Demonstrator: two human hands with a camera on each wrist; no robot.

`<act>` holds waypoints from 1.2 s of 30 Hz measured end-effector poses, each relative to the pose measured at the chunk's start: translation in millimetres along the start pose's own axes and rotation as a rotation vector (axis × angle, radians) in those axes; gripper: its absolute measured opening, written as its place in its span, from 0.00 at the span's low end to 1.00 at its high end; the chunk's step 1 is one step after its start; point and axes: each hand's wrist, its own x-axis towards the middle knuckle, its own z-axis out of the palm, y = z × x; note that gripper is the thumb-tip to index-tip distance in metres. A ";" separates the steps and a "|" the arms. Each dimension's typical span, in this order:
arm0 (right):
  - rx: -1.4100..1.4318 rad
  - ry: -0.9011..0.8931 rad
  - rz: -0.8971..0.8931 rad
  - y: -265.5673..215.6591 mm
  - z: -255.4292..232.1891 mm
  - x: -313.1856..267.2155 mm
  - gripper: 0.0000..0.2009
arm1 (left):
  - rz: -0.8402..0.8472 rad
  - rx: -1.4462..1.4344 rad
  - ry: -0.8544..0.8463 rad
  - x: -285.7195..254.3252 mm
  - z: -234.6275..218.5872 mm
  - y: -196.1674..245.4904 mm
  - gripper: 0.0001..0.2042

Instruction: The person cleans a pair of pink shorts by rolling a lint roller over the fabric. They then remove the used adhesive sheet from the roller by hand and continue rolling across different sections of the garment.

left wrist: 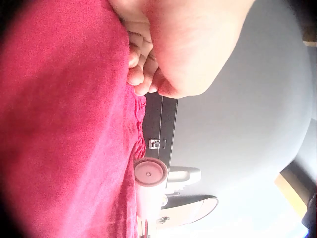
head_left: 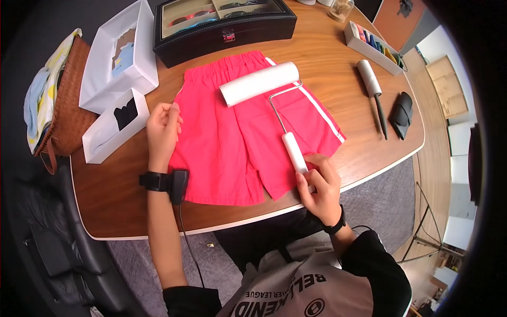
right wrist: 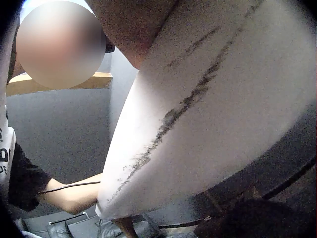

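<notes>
Bright pink shorts point(head_left: 211, 142) with white side stripes lie spread flat on the wooden table. Across their upper part rests the white sheet roll of a large lint roller point(head_left: 259, 84), its wire frame running down to a white handle point(head_left: 294, 152). My right hand point(head_left: 323, 187) pinches the end of that handle between thumb and fingers. In the right wrist view the white handle point(right wrist: 208, 104) looms close, with dark scuffs. Beside the shorts' left edge is my left hand point(head_left: 162, 127), fingers loosely bent. The left wrist view puts its fingertips point(left wrist: 135, 75) right at the pink cloth point(left wrist: 64, 119).
A black glasses case point(head_left: 227, 31) stands behind the shorts. White boxes point(head_left: 95, 79) and a brown basket point(head_left: 68, 105) are at the left. On the right lie a smaller lint roller point(head_left: 369, 79), a black folded pouch point(head_left: 402, 116) and a narrow white box point(head_left: 372, 50).
</notes>
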 end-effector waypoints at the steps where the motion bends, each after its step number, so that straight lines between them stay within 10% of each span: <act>1: -0.003 0.004 -0.005 0.2 0.4 -0.1 0.11 | -0.013 -0.008 0.002 -0.4 0.0 0.1 0.11; 36: -0.008 -0.054 0.000 13.8 3.8 -0.6 0.10 | -0.087 0.072 0.040 2.9 4.3 1.9 0.10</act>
